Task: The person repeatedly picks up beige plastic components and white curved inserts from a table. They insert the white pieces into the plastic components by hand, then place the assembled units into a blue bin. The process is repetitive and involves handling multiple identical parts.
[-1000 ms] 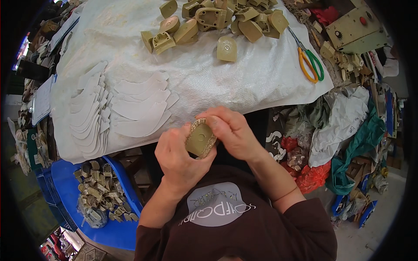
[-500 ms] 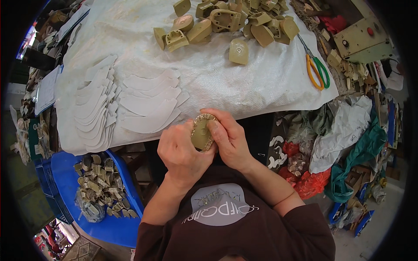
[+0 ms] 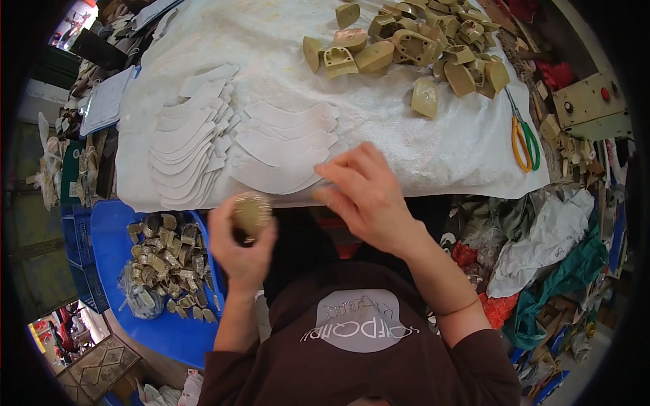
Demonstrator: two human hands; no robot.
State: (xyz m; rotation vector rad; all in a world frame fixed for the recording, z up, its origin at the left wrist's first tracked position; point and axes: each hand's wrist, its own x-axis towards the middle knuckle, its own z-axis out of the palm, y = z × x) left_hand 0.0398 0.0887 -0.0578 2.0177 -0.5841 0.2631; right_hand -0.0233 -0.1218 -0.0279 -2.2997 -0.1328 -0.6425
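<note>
My left hand (image 3: pixel 242 245) is closed around a shoe heel (image 3: pixel 252 215), olive-beige with a glittery side, held over the table's near edge. The heel is slightly blurred. My right hand (image 3: pixel 371 196) is apart from it, thumb and forefinger separated near the closest white pieces, with nothing clear between them. Two overlapping rows of curved white cut pieces lie on the white-covered table: a left row (image 3: pixel 183 159) and a right row (image 3: pixel 281 152). A pile of bare olive heels (image 3: pixel 413 47) is at the far right, with a single heel (image 3: pixel 425 97) in front.
Scissors (image 3: pixel 523 143) with orange and green handles lie at the table's right edge. On the left, a blue plastic chair (image 3: pixel 145 335) carries several glittery heels (image 3: pixel 169 260). Plastic bags (image 3: pixel 542 237) are heaped at the right, below a control box (image 3: pixel 592 108).
Both hands were together on the heel. Now the left has carried it left, and the right has let go and moved toward the white pieces. The whole view has shifted.
</note>
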